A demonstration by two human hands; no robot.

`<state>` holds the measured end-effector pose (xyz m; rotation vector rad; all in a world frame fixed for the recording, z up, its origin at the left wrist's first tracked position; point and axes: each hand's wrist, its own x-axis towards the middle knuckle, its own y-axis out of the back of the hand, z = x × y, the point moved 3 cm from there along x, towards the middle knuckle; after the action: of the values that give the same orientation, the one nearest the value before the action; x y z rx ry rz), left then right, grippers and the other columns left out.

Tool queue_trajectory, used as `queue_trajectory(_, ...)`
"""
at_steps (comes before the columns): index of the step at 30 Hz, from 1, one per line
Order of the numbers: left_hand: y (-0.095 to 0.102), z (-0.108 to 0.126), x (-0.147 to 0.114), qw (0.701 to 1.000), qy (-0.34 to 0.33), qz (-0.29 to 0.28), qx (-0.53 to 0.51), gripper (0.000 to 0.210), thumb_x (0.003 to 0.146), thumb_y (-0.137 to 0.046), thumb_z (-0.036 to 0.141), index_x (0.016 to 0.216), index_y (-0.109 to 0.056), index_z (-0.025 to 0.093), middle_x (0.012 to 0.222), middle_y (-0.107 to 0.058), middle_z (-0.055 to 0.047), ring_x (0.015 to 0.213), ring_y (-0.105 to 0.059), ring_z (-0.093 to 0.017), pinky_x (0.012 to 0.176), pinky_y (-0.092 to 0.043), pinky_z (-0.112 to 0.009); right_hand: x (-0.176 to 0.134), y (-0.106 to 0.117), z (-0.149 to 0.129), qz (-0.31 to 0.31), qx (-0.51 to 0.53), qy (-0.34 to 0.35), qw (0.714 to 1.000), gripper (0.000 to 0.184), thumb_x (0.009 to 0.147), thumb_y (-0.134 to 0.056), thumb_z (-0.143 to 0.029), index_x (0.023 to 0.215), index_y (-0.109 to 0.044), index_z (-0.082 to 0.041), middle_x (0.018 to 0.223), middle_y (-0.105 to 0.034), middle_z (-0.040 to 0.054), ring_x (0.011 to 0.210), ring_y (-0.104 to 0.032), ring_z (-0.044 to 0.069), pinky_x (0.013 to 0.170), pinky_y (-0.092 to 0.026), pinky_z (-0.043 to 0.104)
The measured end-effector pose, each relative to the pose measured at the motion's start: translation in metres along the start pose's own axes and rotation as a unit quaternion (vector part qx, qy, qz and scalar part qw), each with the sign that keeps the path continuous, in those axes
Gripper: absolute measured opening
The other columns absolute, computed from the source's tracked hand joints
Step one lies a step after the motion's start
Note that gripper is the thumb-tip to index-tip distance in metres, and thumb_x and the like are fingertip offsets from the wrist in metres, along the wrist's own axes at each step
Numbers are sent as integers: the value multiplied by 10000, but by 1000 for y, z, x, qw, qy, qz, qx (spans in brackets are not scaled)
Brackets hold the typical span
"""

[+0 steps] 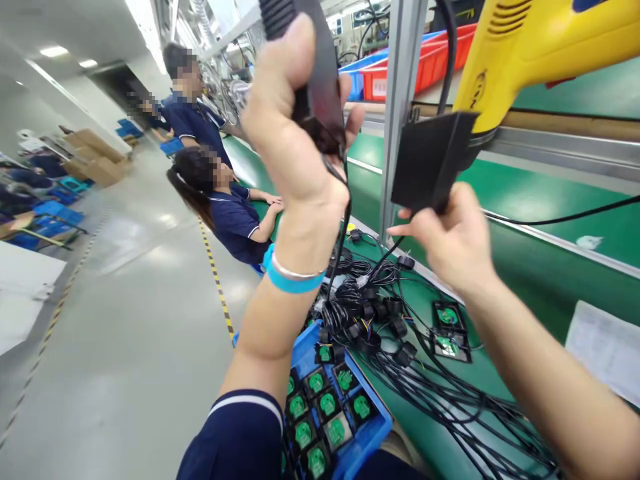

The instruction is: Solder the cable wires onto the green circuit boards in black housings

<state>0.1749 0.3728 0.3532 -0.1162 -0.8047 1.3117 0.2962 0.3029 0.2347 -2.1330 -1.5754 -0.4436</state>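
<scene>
My left hand is raised and closed around a black plastic housing with a ribbed end. A thin black cable hangs from it past my wrist. My right hand is closed at the lower edge of a black boxy plastic piece, its index finger pointing left. That piece sits right at the nozzle end of a yellow heat gun; whether the two are joined I cannot tell. Below both hands, a heap of coiled black cables with black end pieces lies on the green bench.
A blue crate holds several black housings with green circuit boards. Two more boards lie right of the cables. A metal post rises from the bench. Red bins and a paper sheet are nearby. Two co-workers are at left.
</scene>
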Motion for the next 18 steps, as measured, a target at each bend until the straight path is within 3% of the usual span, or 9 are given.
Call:
queue_trajectory(3,-11,-23,-4,999,8,36,-34,205,923,-387,404,833,-461,236,861,-560,17,1113,-591,-262,810,-575,-431,-14,-28,25,-48,-89,6,995,631,536,-829,-332,1008,-425,-224,1029,-459,55,872,-525,192,649,-570,352)
queue_trajectory(5,-7,-31,-4,997,14,61,-34,215,931,-372,388,805,-475,247,833,-575,22,1102,-589,-226,804,-569,-393,-17,-41,44,-16,-157,-10,987,465,623,-744,-290,941,-414,-208,943,-451,51,837,-494,194,620,-534,345)
queue_trajectory(7,14,-32,-1,995,-8,91,-48,181,908,-409,380,826,-499,246,855,-581,20,1048,-601,-201,800,-559,-370,-14,-48,59,7,-166,-49,985,312,693,-645,-256,866,-389,-210,809,-429,14,747,-467,169,590,-484,321)
queue_trajectory(9,55,-32,4,989,-33,130,-69,169,866,-466,397,891,-517,238,921,-576,18,977,-612,-173,810,-547,-355,-6,-49,71,-9,-130,-87,988,266,715,-608,-255,848,-381,-214,731,-404,-20,652,-437,132,548,-433,278)
queue_trajectory(12,139,-46,-1,981,-5,186,-58,253,816,-491,447,892,-507,206,910,-558,-5,956,-612,-159,849,-523,-352,8,-47,78,-34,-74,-112,990,285,720,-609,-299,849,-367,-222,678,-371,-57,524,-360,75,462,-344,219)
queue_trajectory(15,222,-72,-30,963,55,261,37,266,667,-648,341,736,-439,192,755,-525,38,849,-628,-109,867,-496,-282,18,-52,79,-41,-21,-140,989,324,724,-600,-358,817,-316,-233,645,-325,-80,449,-268,46,394,-244,195)
queue_trajectory(18,272,-100,-75,957,105,263,66,351,564,-734,225,678,-405,181,694,-519,45,769,-643,-134,859,-505,-340,27,-75,77,-54,60,-174,981,375,679,-642,-381,823,-327,-238,625,-303,-90,429,-217,35,377,-174,190)
